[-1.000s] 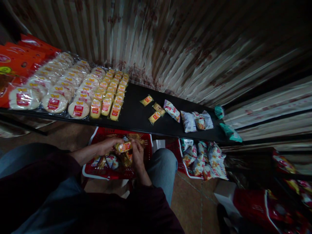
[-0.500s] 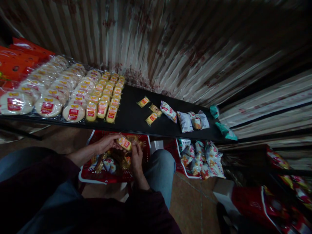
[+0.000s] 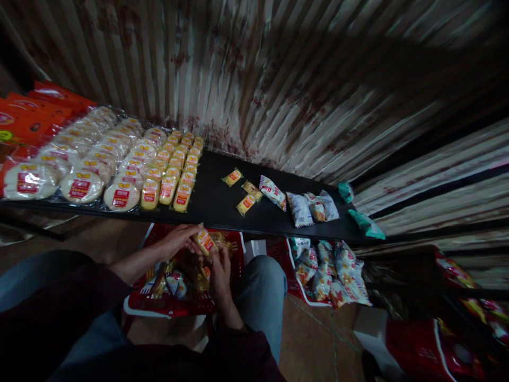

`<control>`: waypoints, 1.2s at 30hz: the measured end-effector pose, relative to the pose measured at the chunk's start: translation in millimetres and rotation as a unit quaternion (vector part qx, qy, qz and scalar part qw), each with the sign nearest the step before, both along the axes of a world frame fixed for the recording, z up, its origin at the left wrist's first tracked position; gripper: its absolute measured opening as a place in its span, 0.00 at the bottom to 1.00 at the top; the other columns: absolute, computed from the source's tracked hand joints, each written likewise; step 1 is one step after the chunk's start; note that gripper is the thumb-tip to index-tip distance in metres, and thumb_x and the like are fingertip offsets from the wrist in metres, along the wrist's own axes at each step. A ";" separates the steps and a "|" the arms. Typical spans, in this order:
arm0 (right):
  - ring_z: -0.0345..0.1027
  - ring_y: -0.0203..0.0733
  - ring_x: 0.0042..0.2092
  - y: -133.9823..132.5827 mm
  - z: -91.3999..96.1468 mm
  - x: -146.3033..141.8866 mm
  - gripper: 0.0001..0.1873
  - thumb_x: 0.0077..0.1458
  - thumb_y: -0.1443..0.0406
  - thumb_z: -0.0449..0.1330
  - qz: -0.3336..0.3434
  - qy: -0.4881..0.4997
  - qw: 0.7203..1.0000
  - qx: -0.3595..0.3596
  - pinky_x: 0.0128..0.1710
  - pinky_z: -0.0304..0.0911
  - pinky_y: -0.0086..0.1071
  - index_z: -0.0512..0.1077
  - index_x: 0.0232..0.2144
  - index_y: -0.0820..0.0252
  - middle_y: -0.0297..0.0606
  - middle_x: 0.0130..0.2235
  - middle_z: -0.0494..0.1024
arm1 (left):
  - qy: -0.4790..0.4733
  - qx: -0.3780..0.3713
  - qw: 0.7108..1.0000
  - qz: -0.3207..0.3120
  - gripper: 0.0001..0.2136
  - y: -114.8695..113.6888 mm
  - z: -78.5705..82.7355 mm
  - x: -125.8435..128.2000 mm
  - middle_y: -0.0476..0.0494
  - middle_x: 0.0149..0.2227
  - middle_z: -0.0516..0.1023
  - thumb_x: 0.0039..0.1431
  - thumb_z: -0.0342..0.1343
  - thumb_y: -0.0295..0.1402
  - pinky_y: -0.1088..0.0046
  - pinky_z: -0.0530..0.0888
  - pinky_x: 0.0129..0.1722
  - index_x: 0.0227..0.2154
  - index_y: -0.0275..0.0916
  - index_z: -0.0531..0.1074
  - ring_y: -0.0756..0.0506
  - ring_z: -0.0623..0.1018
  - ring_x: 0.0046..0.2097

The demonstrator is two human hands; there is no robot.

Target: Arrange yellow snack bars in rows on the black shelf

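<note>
My left hand (image 3: 177, 241) and my right hand (image 3: 219, 269) are both closed on a small yellow snack packet (image 3: 205, 241), held just above a red basket (image 3: 167, 305) full of loose packets in front of my knees. The packet sits right below the front edge of a black shelf (image 3: 217, 196). On that shelf, rows of the same yellow packets (image 3: 175, 172) lie in neat lines. Three loose yellow packets (image 3: 243, 189) lie further right on it.
Round wrapped cakes (image 3: 79, 170) and orange bags (image 3: 27, 114) fill the shelf's left end. White snack bags (image 3: 306, 204) and green packets (image 3: 363, 223) lie at its right. A second red basket (image 3: 330, 265) holds white bags. A striped curtain hangs behind. More red baskets (image 3: 413, 342) stand lower right.
Both hands have lifted the yellow packet up out of the basket toward the shelf's front edge. The view has tipped slightly downward.
</note>
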State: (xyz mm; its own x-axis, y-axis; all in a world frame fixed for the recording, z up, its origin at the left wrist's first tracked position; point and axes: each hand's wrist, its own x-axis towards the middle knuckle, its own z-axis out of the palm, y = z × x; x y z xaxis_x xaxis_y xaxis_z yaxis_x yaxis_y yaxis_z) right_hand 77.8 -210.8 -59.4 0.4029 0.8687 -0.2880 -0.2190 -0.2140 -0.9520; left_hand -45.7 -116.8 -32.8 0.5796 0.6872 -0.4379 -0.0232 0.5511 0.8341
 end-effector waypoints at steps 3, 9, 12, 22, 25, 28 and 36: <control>0.67 0.34 0.27 0.1 2.6 3.3 0.16 0.50 0.54 0.57 -0.019 0.018 0.999 0.024 0.24 0.61 0.26 0.63 0.39 0.55 0.33 0.32 0.75 | 0.000 0.046 0.999 0.001 0.23 0.8 4.9 8.0 0.46 0.23 0.76 0.47 0.55 0.53 0.76 0.68 0.24 0.31 0.34 0.69 0.50 0.75 0.23; 0.68 0.34 0.26 0.7 -0.3 13.0 0.15 0.51 0.55 0.58 -0.033 0.044 0.997 0.063 0.26 0.63 0.28 0.63 0.38 0.57 0.35 0.33 0.75 | 0.040 0.146 0.988 0.011 0.21 -3.0 15.9 21.5 0.50 0.23 0.75 0.49 0.54 0.50 0.74 0.70 0.26 0.38 0.37 0.69 0.48 0.75 0.24; 0.68 0.34 0.27 0.1 1.3 12.6 0.14 0.52 0.57 0.58 -0.039 0.042 0.995 0.078 0.28 0.63 0.28 0.63 0.38 0.56 0.34 0.33 0.75 | 0.067 0.180 0.981 0.032 0.20 -4.4 14.7 24.3 0.49 0.24 0.75 0.53 0.50 0.47 0.73 0.71 0.26 0.41 0.37 0.70 0.48 0.74 0.25; 0.68 0.41 0.44 -2.0 6.7 7.3 0.15 0.52 0.58 0.57 -0.004 -0.111 0.990 0.083 0.45 0.62 0.34 0.68 0.41 0.57 0.37 0.42 0.74 | 0.157 0.279 0.947 0.041 0.19 -6.8 12.4 13.0 0.45 0.32 0.79 0.58 0.45 0.44 0.73 0.70 0.33 0.44 0.40 0.74 0.44 0.77 0.35; 0.68 0.43 0.45 -1.7 9.1 5.4 0.17 0.52 0.58 0.56 0.027 -0.115 0.991 0.070 0.45 0.63 0.35 0.69 0.43 0.58 0.39 0.43 0.75 | 0.183 0.308 0.932 0.056 0.18 -5.2 12.0 10.6 0.44 0.35 0.79 0.59 0.44 0.42 0.73 0.69 0.37 0.42 0.40 0.74 0.43 0.77 0.39; 0.68 0.43 0.44 -0.9 10.8 4.1 0.17 0.52 0.59 0.56 0.022 -0.109 0.992 0.066 0.44 0.63 0.34 0.69 0.44 0.58 0.39 0.43 0.76 | 0.181 0.323 0.926 0.074 0.16 -4.3 10.7 10.6 0.45 0.36 0.79 0.59 0.45 0.42 0.74 0.69 0.38 0.40 0.40 0.73 0.45 0.76 0.38; 0.69 0.41 0.42 1.0 10.5 4.5 0.16 0.51 0.58 0.56 0.012 -0.113 0.991 0.071 0.42 0.63 0.33 0.69 0.41 0.60 0.38 0.40 0.76 | 0.208 0.369 0.902 0.085 0.13 -4.4 13.2 11.2 0.50 0.27 0.72 0.59 0.44 0.42 0.74 0.67 0.32 0.31 0.40 0.67 0.48 0.73 0.30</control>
